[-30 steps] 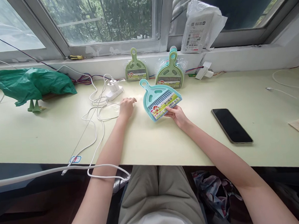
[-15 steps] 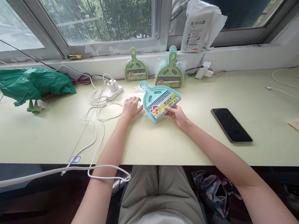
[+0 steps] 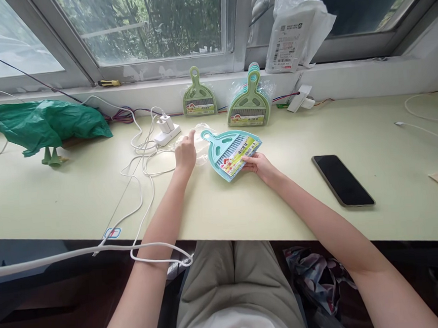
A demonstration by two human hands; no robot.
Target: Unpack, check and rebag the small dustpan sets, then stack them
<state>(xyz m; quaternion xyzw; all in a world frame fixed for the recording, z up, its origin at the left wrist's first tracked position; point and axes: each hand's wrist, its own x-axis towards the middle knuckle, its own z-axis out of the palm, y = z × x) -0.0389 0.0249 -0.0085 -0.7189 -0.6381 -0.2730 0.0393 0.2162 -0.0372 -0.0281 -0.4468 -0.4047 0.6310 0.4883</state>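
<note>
The right hand (image 3: 259, 164) grips the near edge of a teal dustpan set (image 3: 230, 151), thumb on its printed label. The set sits at the middle of the desk (image 3: 57, 193), its handle pointing away to the left. The left hand (image 3: 185, 152), just beside that handle, is closed on a crumpled clear plastic bag (image 3: 202, 135). Behind them a single green dustpan (image 3: 199, 98) and a wrapped stack of dustpans (image 3: 248, 105) lean against the wall. A black phone (image 3: 342, 180) lies flat to the right, well apart, and white cables (image 3: 139, 164) and a charger (image 3: 167, 130) sprawl on the left
</note>
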